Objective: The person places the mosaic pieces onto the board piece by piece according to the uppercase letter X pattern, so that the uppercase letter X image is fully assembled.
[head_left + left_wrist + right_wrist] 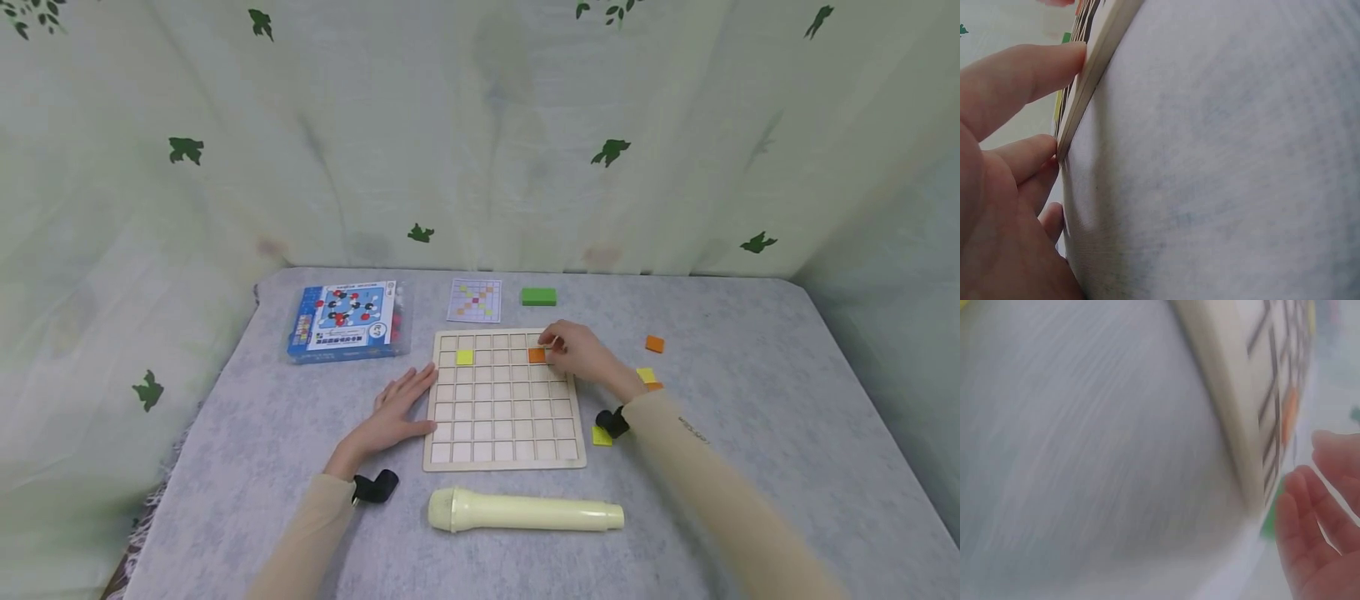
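Note:
A pale wooden grid board (501, 404) lies flat on the table. One yellow tile (465, 357) sits in a square near its upper left, and an orange tile (537, 356) in one near its upper right. My left hand (393, 414) rests against the board's left edge, thumb and fingertips touching the rim with the fingers spread. Over the upper right corner hovers my right hand (579, 350), beside the orange tile. In the right wrist view its thumb and fingers (1310, 525) are apart, with nothing visible between them.
Right of the board lie loose orange (655, 344) and yellow tiles (602, 436). Behind it are a colored pattern card (475, 301) and a green block (538, 297). A blue boxed molecule set (348, 317) stands back left. A cream microphone (525, 512) lies in front.

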Demonstrator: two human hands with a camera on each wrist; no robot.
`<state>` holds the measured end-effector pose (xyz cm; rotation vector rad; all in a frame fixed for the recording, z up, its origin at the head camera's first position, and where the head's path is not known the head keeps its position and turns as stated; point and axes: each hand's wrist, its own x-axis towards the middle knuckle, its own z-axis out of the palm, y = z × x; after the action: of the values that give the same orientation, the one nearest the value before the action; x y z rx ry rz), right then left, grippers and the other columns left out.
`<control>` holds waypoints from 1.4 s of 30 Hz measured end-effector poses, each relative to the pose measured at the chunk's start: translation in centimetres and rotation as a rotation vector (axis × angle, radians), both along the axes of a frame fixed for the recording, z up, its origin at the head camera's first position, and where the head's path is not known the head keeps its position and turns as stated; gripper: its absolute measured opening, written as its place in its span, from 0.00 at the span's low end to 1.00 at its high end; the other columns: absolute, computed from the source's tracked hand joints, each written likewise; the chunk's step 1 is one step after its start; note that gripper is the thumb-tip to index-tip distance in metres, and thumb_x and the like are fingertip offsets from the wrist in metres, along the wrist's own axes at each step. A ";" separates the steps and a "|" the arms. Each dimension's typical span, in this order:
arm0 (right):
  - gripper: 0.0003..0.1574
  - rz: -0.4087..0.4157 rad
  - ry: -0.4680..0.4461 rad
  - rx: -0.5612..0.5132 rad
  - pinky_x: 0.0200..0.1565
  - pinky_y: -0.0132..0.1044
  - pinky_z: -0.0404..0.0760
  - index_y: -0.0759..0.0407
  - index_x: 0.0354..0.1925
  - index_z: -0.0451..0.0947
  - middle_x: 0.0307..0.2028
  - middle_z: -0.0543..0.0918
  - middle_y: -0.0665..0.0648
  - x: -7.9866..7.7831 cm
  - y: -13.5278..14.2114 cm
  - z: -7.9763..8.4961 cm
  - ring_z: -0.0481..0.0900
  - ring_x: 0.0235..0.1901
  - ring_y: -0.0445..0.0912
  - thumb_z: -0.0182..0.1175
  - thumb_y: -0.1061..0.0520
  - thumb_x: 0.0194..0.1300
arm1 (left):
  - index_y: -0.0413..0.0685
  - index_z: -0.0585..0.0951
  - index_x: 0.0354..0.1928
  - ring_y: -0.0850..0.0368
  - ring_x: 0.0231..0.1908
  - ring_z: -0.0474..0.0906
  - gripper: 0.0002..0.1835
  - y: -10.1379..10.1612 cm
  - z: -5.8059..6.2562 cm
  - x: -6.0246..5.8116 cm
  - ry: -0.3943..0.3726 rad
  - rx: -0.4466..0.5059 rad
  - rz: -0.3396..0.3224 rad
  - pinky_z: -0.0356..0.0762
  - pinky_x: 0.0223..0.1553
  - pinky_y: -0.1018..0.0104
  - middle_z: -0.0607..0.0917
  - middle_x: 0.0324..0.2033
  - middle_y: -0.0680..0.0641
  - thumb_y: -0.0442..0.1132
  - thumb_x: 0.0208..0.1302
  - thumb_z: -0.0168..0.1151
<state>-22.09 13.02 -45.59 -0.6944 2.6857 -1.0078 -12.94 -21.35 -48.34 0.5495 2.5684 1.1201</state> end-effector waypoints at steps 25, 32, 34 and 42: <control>0.14 -0.274 -0.123 -0.007 0.46 0.48 0.76 0.66 0.48 0.77 0.45 0.80 0.63 3.0 14.7 -1.0 0.75 0.43 0.55 0.60 0.63 0.64 | 0.42 0.53 0.74 0.43 0.72 0.34 0.44 0.1 -0.1 0.0 0.001 -0.007 0.000 0.26 0.66 0.42 0.49 0.74 0.44 0.45 0.62 0.64; 0.14 -0.172 -0.116 0.038 0.43 0.44 0.76 0.64 0.45 0.79 0.41 0.79 0.58 3.3 13.7 -1.4 0.73 0.41 0.53 0.65 0.63 0.60 | 0.42 0.53 0.74 0.43 0.72 0.35 0.44 -0.1 -0.1 0.0 0.013 -0.002 -0.006 0.26 0.66 0.42 0.49 0.74 0.44 0.44 0.62 0.64; 0.14 -0.163 -0.101 0.067 0.43 0.44 0.75 0.64 0.44 0.79 0.39 0.78 0.57 3.2 13.4 -1.4 0.72 0.40 0.52 0.66 0.63 0.58 | 0.42 0.53 0.74 0.43 0.72 0.35 0.44 -0.1 -0.1 0.0 0.016 -0.004 -0.008 0.26 0.66 0.42 0.49 0.74 0.44 0.44 0.62 0.64; 0.12 -0.173 -0.067 0.148 0.38 0.41 0.73 0.63 0.40 0.77 0.32 0.76 0.55 2.4 12.3 -1.0 0.71 0.34 0.50 0.66 0.60 0.59 | 0.42 0.53 0.74 0.43 0.72 0.35 0.44 0.0 -0.1 0.0 0.010 0.006 -0.009 0.26 0.66 0.42 0.49 0.74 0.44 0.44 0.62 0.64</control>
<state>-19.65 25.29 -46.59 -0.3987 2.7635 -0.8410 -12.97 -21.31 -48.41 0.5686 2.5695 1.1253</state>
